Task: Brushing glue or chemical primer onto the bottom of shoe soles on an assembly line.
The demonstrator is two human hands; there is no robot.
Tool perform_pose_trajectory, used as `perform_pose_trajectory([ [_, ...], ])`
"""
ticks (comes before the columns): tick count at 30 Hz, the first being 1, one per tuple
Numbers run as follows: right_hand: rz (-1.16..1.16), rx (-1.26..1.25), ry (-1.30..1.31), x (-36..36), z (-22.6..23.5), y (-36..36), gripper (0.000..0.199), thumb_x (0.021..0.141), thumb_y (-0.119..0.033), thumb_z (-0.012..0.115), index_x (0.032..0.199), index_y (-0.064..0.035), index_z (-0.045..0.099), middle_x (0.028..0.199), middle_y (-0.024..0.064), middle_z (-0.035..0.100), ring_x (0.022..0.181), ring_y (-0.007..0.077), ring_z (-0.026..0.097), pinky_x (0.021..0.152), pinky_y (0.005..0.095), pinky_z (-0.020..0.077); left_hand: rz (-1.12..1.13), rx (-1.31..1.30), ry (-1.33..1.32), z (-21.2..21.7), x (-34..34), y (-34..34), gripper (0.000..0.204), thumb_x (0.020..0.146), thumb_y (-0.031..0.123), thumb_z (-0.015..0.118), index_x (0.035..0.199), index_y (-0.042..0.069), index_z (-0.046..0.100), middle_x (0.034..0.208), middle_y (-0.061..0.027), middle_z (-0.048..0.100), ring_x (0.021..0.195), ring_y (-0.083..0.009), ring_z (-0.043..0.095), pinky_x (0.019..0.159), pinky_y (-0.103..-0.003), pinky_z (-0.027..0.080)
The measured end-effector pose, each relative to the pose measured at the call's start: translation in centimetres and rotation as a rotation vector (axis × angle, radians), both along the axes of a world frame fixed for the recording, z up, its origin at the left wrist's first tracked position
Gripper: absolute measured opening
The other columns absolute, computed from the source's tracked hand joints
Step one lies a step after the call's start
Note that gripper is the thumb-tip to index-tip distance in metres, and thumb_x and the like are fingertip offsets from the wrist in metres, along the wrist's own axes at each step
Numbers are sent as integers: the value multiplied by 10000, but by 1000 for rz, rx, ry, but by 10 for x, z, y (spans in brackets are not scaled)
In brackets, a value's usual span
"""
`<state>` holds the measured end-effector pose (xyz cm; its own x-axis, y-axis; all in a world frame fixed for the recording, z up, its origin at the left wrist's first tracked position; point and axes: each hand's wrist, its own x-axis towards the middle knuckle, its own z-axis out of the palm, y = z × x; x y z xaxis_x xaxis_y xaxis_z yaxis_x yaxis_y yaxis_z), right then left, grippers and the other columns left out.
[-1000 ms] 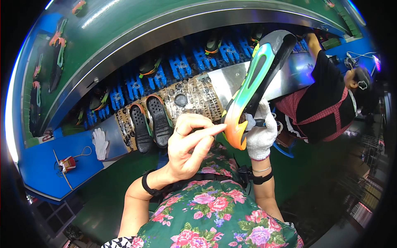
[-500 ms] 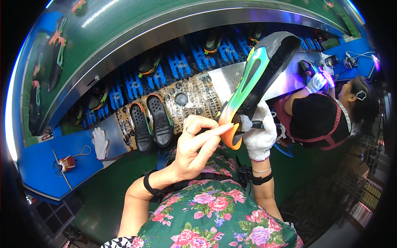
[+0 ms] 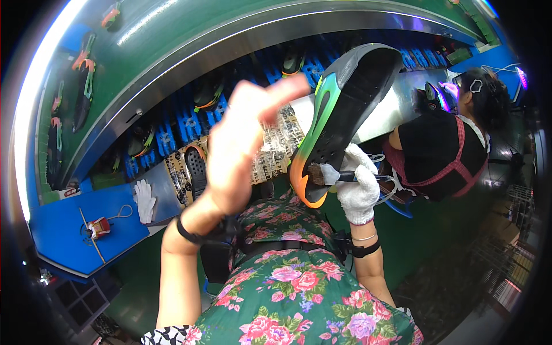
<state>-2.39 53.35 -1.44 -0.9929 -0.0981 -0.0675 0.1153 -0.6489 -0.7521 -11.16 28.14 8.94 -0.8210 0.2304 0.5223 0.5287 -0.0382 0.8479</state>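
Observation:
A shoe sole (image 3: 351, 109), black inside with a rim fading from green to orange, is raised in front of me, its orange heel toward me. My right hand (image 3: 359, 187), in a white knitted glove, is closed around a brush (image 3: 329, 174) and touches the sole's right edge. The brown bristles lie at the inner heel. Bare and smeared by motion, my left hand (image 3: 236, 144) is up to the left, apart from the sole; at least one finger stretches out, and I see nothing in it.
Behind my left hand, a black sole (image 3: 197, 169) stands on the taped cardboard strip (image 3: 275, 141). A white glove (image 3: 145, 201) lies beside the blue tabletop (image 3: 57, 224) at left. Blue racks (image 3: 188, 129) carry shoes farther back. A co-worker (image 3: 445, 138) sits at right.
My left hand has let go of the orange heel and swung up and left. The sole has shifted left and turned, showing more of its inside. The co-worker has leaned forward.

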Motion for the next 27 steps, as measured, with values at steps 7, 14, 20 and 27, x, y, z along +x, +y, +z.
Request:
perform_pose_trajectory([
  [7, 42, -79, 36, 5, 6, 3, 608, 897, -282, 587, 1393, 67, 567, 1388, 236, 623, 1282, 364, 620, 1139, 497, 453, 919, -966, 82, -58, -199, -154, 705, 993, 639, 513, 1496, 148, 568, 1504, -185, 506, 1414, -354, 438, 1188, -475, 294],
  [14, -157, 385, 55, 17, 3, 13, 598, 910, -294, 592, 1381, 73, 575, 1385, 241, 626, 1281, 386, 617, 1149, 510, 444, 959, -1336, -117, -60, -190, -145, 922, 926, 819, 410, 1395, 62, 651, 1480, -229, 512, 1409, -383, 413, 1149, -610, 241],
  [20, -73, 121, 168, 9, 7, 9, 541, 940, -182, 610, 1416, 54, 512, 1405, 210, 591, 1263, 339, 626, 1115, 481, 492, 792, -626, -263, -55, -133, -171, 670, 1025, 590, 498, 1239, -1, 730, 1342, -156, 620, 1285, -283, 511, 1133, -493, 325],
  [27, 115, 122, 26, 2, 12, -7, 635, 859, -270, 629, 1364, 113, 592, 1349, 242, 651, 1238, 364, 647, 1124, 473, 459, 104, 193, -414, -69, -2, -60, 570, 1045, 441, 535, 1437, 28, 545, 1323, -107, 638, 1231, -262, 566, 1061, -434, 435],
])
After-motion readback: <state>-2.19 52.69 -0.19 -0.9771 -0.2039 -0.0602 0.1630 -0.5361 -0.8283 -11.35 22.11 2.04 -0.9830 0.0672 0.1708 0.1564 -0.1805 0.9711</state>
